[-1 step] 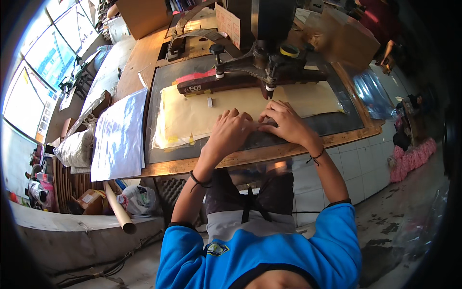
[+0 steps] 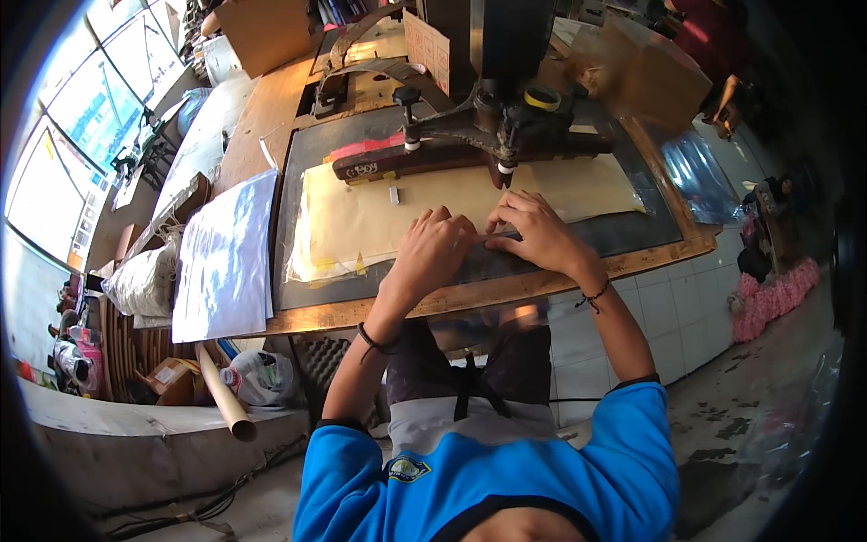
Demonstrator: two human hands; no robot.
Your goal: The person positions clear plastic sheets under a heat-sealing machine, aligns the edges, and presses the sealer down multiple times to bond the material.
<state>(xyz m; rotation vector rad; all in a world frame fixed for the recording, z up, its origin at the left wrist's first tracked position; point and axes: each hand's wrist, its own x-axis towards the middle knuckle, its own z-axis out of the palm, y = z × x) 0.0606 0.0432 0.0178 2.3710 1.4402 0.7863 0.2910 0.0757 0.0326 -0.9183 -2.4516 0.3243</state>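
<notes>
A long cream sheet (image 2: 352, 221) lies on the dark grey work surface (image 2: 298, 294) of a wooden-framed table. At its front edge, my left hand (image 2: 433, 246) has its fingers curled down. Close on its right, my right hand (image 2: 533, 233) is bent the same way, thumb and fingers drawn together. The fingertips nearly meet; anything pinched between them is too small or hidden to make out. Just beyond the hands, a dark red bar (image 2: 461, 158) under a black metal clamp frame (image 2: 461, 126) rests across the sheet. A small pale piece (image 2: 394, 195) sits on the sheet.
Glossy white sheets (image 2: 221, 257) overhang the table's left front, beside a bundle of pale string (image 2: 144, 275). A tape roll (image 2: 542, 98) lies on the clamp. Cardboard boxes (image 2: 655, 77) stand at the back right, with another person (image 2: 709, 41) beyond. A cardboard tube (image 2: 226, 397) leans below.
</notes>
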